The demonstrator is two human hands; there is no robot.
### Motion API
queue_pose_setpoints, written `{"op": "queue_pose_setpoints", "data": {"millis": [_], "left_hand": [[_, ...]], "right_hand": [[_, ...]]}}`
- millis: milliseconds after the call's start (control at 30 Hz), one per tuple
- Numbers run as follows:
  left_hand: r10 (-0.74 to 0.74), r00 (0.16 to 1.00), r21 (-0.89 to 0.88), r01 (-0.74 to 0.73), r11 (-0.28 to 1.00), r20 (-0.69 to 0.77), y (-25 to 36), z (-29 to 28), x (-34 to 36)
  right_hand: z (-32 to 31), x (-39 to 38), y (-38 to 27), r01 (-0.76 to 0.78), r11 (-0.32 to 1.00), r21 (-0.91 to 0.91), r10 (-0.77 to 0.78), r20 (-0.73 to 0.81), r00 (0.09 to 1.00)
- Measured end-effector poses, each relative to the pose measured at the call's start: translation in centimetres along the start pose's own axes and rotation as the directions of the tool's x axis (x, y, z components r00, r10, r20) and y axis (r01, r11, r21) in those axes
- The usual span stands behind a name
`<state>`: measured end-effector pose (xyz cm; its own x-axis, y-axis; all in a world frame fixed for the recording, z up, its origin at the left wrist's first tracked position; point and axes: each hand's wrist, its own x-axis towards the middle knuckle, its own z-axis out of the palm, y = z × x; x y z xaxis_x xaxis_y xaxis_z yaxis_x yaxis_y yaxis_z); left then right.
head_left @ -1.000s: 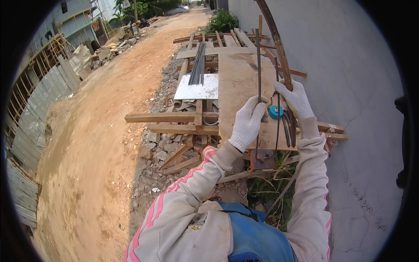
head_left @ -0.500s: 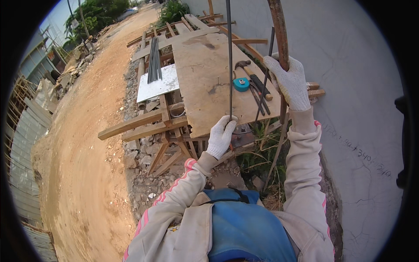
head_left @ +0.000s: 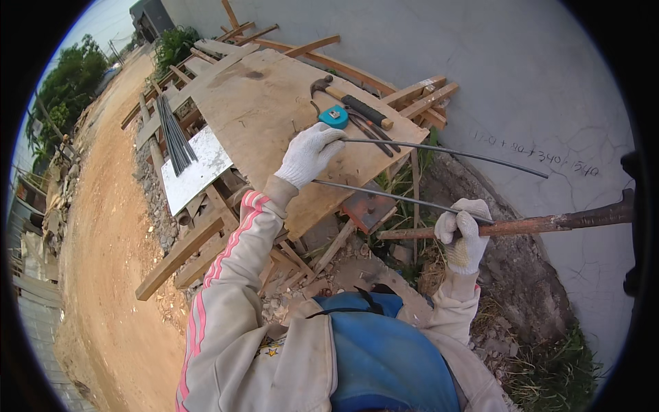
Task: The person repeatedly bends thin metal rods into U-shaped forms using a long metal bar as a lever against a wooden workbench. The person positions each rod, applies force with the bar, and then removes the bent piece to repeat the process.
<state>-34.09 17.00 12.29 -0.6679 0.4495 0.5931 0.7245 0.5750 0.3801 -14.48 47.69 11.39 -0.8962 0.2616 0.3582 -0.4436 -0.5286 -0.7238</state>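
Observation:
My left hand (head_left: 309,154), in a white knit glove, is closed on a thin dark steel rod (head_left: 446,151) that reaches right, toward the wall. A second rod length (head_left: 391,196) runs below it, from beside my left wrist to my right hand; whether they join is hidden. My right hand (head_left: 465,237), also gloved, is wrapped round a rusty metal bar (head_left: 535,225) lying crosswise, with the lower rod's end against its fingers. Below my left hand, a reddish-brown metal plate (head_left: 367,207) sits at the plywood's near edge.
On the plywood board (head_left: 240,103) lie a hammer (head_left: 353,103), a teal tape measure (head_left: 334,117) and pincers (head_left: 371,130). Several steel rods (head_left: 175,137) rest on a white panel (head_left: 206,165) at left. Timbers (head_left: 178,257) jut out near it. A grey wall (head_left: 480,62) bounds the right.
The rusty bar has swung from upright to lying rightward, my right hand lowering with it. My left hand has moved up and left; its rod has tipped from upright to pointing right.

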Motion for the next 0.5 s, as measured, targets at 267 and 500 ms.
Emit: {"op": "queue_pose_setpoints", "data": {"millis": [267, 500], "left_hand": [[0.226, 0.889, 0.048, -0.266, 0.963, 0.399, -6.7, 2.8, 2.3], [0.165, 0.919, 0.069, -0.203, 0.977, 0.359, -9.1, 5.0, -0.9]], "right_hand": [[5.1, -13.0, 12.0, -0.096, 0.993, 0.068, 0.115, -0.382, 0.917], [8.1, -17.4, 16.3, -0.317, 0.948, -0.004, 0.255, -0.584, 0.771]]}}
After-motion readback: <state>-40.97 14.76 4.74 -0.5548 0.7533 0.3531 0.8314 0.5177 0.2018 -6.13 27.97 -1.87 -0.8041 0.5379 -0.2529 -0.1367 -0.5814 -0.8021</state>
